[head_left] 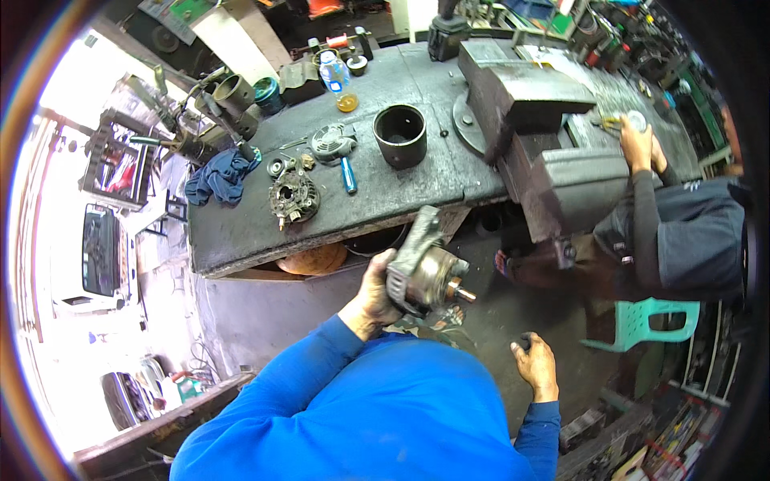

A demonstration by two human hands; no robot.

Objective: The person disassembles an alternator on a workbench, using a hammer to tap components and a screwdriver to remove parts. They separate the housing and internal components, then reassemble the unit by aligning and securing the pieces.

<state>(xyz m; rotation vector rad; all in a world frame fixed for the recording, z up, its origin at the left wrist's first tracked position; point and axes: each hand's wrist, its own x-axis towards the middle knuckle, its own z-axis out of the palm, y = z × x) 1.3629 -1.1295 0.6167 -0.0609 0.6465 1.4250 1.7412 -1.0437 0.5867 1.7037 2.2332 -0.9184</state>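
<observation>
hands (372, 295): left grips metal part (427, 272) | bottle (335, 76): amber liquid (346, 103) | black cylinder (403, 150): open-topped

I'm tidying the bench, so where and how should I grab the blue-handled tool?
Probably around the blue handle, from the near side: it points toward the near edge of the bench, uncovered, while the grey slotted housing crowds its far end.
</observation>
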